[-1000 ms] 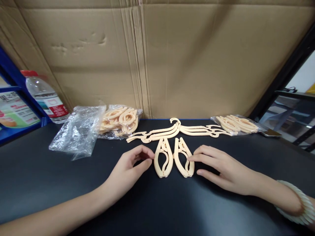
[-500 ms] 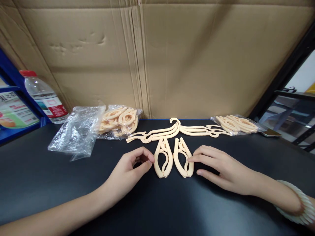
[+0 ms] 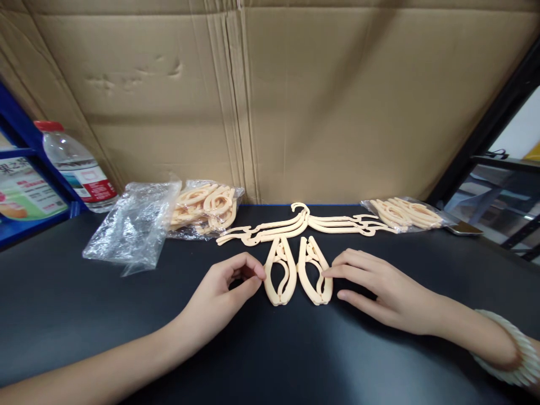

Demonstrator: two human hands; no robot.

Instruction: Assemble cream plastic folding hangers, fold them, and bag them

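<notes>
Two cream plastic folding hangers lie folded side by side on the black table (image 3: 261, 354). At the edge of the left folded hanger (image 3: 291, 281), my left hand (image 3: 234, 281) has its fingers curled, thumb and index fingertips together against it. My right hand (image 3: 375, 284) rests by the right folded hanger (image 3: 310, 284); its fingers are spread, and a fingertip touches that hanger's right side. Just behind them lies an unfolded hanger (image 3: 282, 228), its hook pointing to the back and its arms stretched out left and right.
At the back left are an empty clear plastic bag (image 3: 126, 230), a bag of folded hangers (image 3: 202, 208) and a red-capped bottle (image 3: 80, 163). Another bagged set of hangers (image 3: 405, 214) lies back right, beside a flat device (image 3: 464, 228). Cardboard (image 3: 337, 101) stands behind the table.
</notes>
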